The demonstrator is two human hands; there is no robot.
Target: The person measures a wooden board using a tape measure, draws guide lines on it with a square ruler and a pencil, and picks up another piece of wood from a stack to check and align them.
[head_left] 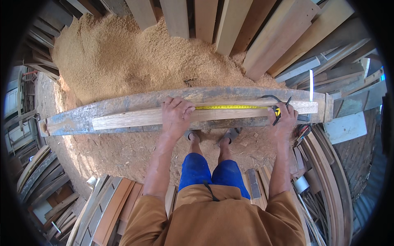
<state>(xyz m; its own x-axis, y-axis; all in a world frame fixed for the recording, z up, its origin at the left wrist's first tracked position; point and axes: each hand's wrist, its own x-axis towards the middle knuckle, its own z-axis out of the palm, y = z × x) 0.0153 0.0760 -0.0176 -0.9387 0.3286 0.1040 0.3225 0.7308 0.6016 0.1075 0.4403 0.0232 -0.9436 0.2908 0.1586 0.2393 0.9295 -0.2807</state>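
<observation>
A long pale wooden board (135, 118) lies lengthwise on a narrow, worn wooden bench (74, 119). The yellow blade (230, 107) of a tape measure is drawn out along its top. With thumb and fingers pressed together, my left hand (176, 115) grips the blade's left end against the board. My right hand (284, 119) is wrapped round the black and yellow tape measure case (277, 112) near the board's right end. A thin dark curved piece, perhaps a strap, sticks out around the case; what it belongs to is unclear.
A big heap of sawdust (123, 57) rises behind the bench. Thick timber planks (283, 33) stick out over it from the far side. Stacked boards (115, 209) lie near me at left, with curved lengths of wood (328, 176) at right. My feet stand just before the bench.
</observation>
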